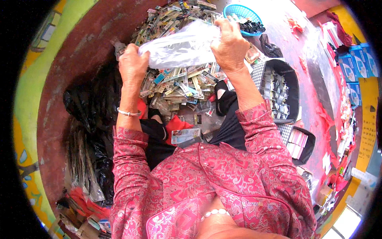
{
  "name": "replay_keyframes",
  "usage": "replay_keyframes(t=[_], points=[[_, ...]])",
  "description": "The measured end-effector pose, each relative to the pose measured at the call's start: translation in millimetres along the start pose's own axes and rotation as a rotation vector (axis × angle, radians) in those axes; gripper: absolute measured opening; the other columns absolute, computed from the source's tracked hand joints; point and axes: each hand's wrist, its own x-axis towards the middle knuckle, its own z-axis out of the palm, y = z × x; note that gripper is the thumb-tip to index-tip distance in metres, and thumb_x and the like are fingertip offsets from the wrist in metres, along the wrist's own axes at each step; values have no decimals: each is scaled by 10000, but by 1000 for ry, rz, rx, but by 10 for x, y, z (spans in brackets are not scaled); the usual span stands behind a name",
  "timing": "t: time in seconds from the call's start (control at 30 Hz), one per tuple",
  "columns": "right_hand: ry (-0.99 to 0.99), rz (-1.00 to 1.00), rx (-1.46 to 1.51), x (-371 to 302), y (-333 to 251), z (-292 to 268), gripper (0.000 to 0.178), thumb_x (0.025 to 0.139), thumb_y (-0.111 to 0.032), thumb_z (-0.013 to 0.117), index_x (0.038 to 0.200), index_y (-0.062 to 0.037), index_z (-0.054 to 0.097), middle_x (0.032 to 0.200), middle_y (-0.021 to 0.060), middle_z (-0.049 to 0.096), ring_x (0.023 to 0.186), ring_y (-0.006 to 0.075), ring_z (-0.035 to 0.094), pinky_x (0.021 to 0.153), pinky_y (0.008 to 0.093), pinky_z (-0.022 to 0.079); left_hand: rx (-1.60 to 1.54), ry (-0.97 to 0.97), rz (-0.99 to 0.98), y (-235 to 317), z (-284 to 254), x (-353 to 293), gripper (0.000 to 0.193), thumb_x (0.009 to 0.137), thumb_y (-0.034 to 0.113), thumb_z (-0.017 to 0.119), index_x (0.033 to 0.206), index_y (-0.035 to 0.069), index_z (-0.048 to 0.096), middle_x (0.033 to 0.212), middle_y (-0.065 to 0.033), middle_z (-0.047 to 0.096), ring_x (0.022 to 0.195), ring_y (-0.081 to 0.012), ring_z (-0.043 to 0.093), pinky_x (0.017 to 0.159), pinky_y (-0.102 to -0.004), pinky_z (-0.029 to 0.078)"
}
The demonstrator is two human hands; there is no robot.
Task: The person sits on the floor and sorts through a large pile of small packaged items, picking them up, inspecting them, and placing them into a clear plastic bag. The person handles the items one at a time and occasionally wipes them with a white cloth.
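A clear plastic bag [179, 49] is stretched between my two raised hands. My left hand [133, 65] pinches its left end, and my right hand [230, 46] grips the right end, fingers closed. The bag looks thin and crumpled; I cannot tell whether anything is inside it. Beyond and below it spreads a large heap of small flat packets [179, 85] with coloured labels, partly hidden by the bag.
A blue plastic basket [230, 11] with small black items stands beyond my right hand. At the right are a box of packaged pieces [294, 93] and a smaller box of pink-edged cards [310, 147]. Black plastic bags [89, 99] lie at the left, near the wall.
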Motion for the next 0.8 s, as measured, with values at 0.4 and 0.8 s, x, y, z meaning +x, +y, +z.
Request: replay_keyframes(t=[0.4,0.8], points=[[-92,-66,-280,-91,280,343,211,680,-79,521,888,-110,500,818,65,568,524,244,603,434,360,475,-205,84,567,109,414,-297,267,710,-65,475,940,49,548,799,-137,575,751,-285,584,713,-316,469],[-201,178,56,-37,552,115,272,732,-242,574,969,-108,571,900,157,583,811,349,586,706,443,469,-393,-290,340,327,281,-332,305,716,-5,532,1003,39,443,860,-139,562,791,-261,568,706,-335,444]])
